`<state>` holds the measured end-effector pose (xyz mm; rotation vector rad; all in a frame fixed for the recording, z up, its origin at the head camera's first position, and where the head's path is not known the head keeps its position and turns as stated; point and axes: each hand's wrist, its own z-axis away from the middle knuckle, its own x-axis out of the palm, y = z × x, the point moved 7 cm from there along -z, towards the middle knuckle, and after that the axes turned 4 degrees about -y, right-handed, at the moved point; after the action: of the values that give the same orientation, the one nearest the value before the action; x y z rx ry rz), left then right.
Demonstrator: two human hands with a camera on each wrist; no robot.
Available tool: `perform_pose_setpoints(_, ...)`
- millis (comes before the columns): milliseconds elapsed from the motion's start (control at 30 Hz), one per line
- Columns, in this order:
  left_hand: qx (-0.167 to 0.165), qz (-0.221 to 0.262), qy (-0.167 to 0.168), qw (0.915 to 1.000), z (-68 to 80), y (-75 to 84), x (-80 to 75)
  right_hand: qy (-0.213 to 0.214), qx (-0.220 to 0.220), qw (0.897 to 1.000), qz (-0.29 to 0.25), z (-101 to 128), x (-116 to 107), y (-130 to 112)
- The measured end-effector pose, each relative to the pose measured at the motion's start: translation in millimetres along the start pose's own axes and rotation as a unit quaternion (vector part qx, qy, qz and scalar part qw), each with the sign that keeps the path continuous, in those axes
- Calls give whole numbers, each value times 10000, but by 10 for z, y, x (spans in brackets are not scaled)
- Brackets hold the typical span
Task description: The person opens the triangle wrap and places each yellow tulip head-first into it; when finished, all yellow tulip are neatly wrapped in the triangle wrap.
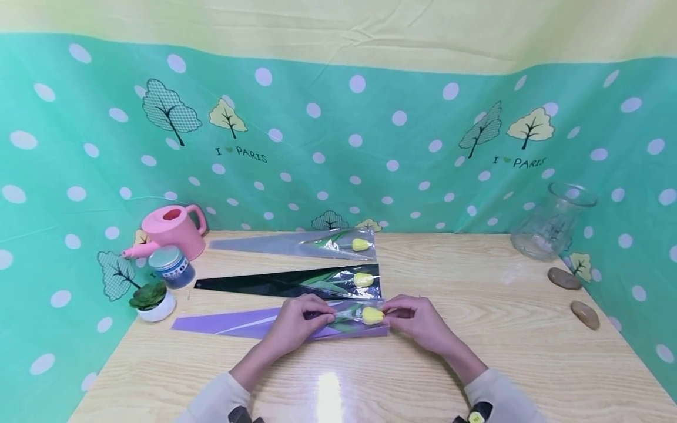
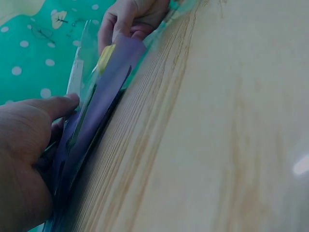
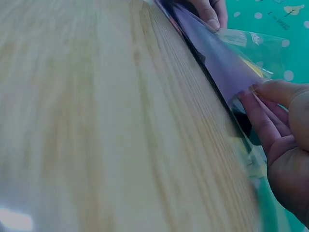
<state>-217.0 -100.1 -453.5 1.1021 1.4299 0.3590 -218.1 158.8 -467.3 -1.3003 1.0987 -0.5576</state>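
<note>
Three wrapped flowers: each a yellow tulip in a long cone sleeve, lying in a row on the light wooden table (image 1: pixel 476 329).
Nearest sleeve: the purple and clear plastic sleeve (image 1: pixel 238 324) with its yellow tulip bud (image 1: pixel 372 315) lies closest to the table's front edge, wide end to the right.
Left hand (image 1: pixel 296 326): fingers curled, pinching the purple sleeve at the stem, just left of the bud.
Right hand (image 1: pixel 418 322): fingertips pinch the sleeve's open wide end, just right of the bud.
Middle sleeve: the black and clear sleeve (image 1: pixel 254 285) lies just behind the purple one.
Far sleeve: the all-clear sleeve (image 1: pixel 275 244) lies behind the black one.
Left of the sleeves: pink plastic watering can (image 1: pixel 171 229), blue-lidded jar (image 1: pixel 170 265), small potted succulent (image 1: pixel 150 299).
Right of the sleeves: clear glass vase (image 1: pixel 552 222), well apart, with two brown stones (image 1: pixel 573 296) near it.
</note>
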Motion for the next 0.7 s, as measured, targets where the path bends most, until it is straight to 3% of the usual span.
perform_pose_setpoints(200,-68,-68,-45,9999,15,-32,9,-29,113,9999,-93,-13,67,33)
perform_pose_setpoints(433,71,-244,-95,9996,8,-25,14,-164,491,9987,0,8,39,62)
perform_pose_setpoints(567,91,-559,-197,9982,16,-11,29,-163,812,9965,-146,104,-149,68)
perform_pose_setpoints(700,10,-911,-251,9955,39,15,20,152,890,9959,37,220,-514,29)
